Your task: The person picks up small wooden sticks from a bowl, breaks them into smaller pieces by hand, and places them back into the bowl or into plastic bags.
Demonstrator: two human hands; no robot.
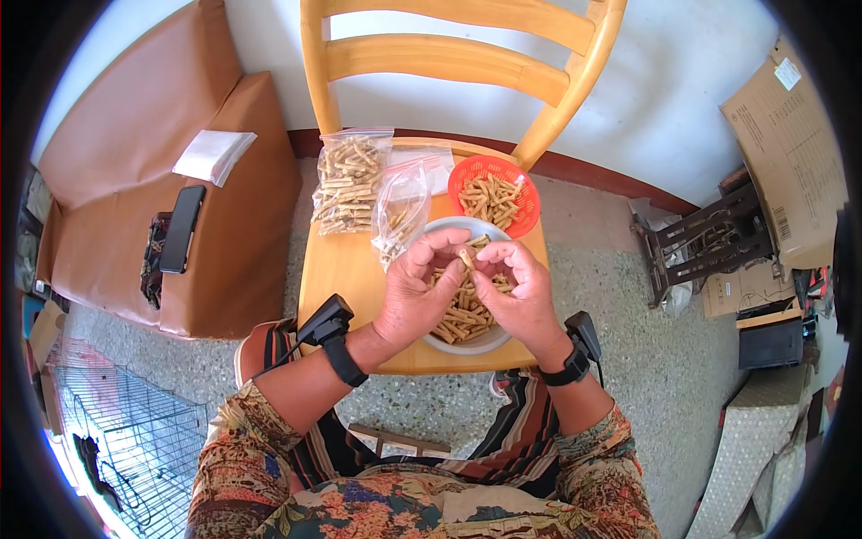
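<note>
Pinched between thumb and fingers of left hand (417, 292), and likewise by right hand (516, 301): one short, tan, stick-like piece (466, 260). Both grips closed on same piece, fingertips of each hand nearly meeting over it. Exact finger contact on far side: cannot tell.

Directly beneath: round, pale grey bowl (467, 349), partly hidden by both hands, holding many loose tan sticks (462, 322) of similar form, lying at mixed angles. Just beyond bowl, toward right: round, orange-red plastic basket (532, 205) with slotted wall, also containing tan sticks. Beyond bowl, toward left: clear plastic bag (400, 216), partly filled, beside fuller clear zip bag (348, 184) packed with tan sticks. Behind partly filled bag: flat, clear-and-white plastic packet (437, 166). All set on light yellow wooden chair seat (328, 292), below curved, slatted wooden backrest (449, 58).

On left wrist: black strap (345, 361) with black device (327, 319) attached. On right wrist: black band (566, 366), with second black device (584, 335) beside it.

Farther left: brown, leather-look sofa (135, 180), with white plastic packet (214, 155), black phone (182, 230) and dark patterned item (153, 260) on its arm. Lower left: wire cage (135, 440). Right side, well apart from chair: dark slatted stand (709, 238) and large brown cardboard box (777, 157). Underfoot: grey speckled floor (620, 287).
</note>
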